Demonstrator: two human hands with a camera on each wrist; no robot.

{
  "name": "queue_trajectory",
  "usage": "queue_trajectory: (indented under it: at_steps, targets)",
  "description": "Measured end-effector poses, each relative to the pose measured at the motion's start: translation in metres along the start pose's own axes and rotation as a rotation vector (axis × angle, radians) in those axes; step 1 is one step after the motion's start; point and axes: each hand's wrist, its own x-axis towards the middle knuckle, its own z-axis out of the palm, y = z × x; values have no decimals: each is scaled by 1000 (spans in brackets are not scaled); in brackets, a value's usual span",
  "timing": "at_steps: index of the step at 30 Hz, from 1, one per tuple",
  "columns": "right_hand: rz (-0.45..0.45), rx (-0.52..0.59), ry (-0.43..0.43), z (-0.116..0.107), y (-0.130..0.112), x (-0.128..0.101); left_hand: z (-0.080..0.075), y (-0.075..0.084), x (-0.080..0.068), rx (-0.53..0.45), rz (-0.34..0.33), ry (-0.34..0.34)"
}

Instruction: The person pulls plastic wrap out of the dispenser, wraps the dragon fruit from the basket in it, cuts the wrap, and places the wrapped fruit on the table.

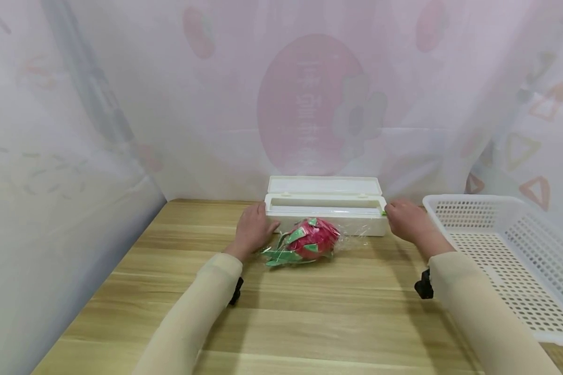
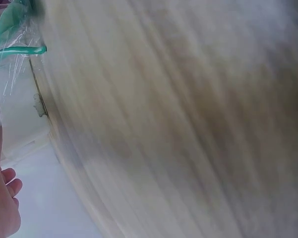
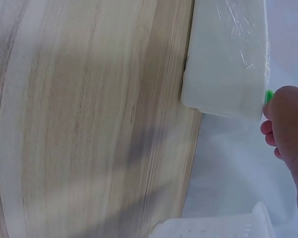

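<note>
A white cling film dispenser [image 1: 326, 224] lies near the far edge of the table, its lid [image 1: 325, 185] raised at the back. My left hand [image 1: 254, 226] grips its left end, thumb toward the front; in the left wrist view that hand [image 2: 2, 203] is partly cut off. At the right end, my right hand [image 1: 407, 221] pinches a small green slider [image 3: 269, 95], mostly hidden by the fingers. In front of the dispenser sits a red dragon fruit [image 1: 315, 238] with green scales, under clear cling film [image 1: 356, 233] that spreads to the right against the dispenser's front.
A white perforated plastic basket [image 1: 497, 200] stands at the right, close beside the right forearm. Pale printed curtains [image 1: 206, 104] hang behind the table and at both sides. The wooden table [image 1: 309, 323] reaches toward me between the forearms.
</note>
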Motion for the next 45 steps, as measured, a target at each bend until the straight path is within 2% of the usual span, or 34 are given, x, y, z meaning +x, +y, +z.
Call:
queue_trajectory:
  at_steps: [9,16,28,31,34,39,45]
  targets:
    - [-54,31,110,4,-2,0,-2,-2,-1,-2,20,-20]
    - [-51,7,102,4,-2,-1,-3,-3,-3,-20,19,-31]
    - [-40,33,151,0,-9,-2,-8,-5,-5,-37,22,-33]
    - [-68,38,219,1,-11,-2,-10,-5,-5,-39,46,9]
    - [-105,47,301,4,-13,-2,-11,-5,-5,-48,94,81]
    - [-146,57,397,11,-17,-2,-10,-7,-5,-64,231,217]
    - [-178,48,433,18,-25,1,-8,-4,-3,-70,408,340]
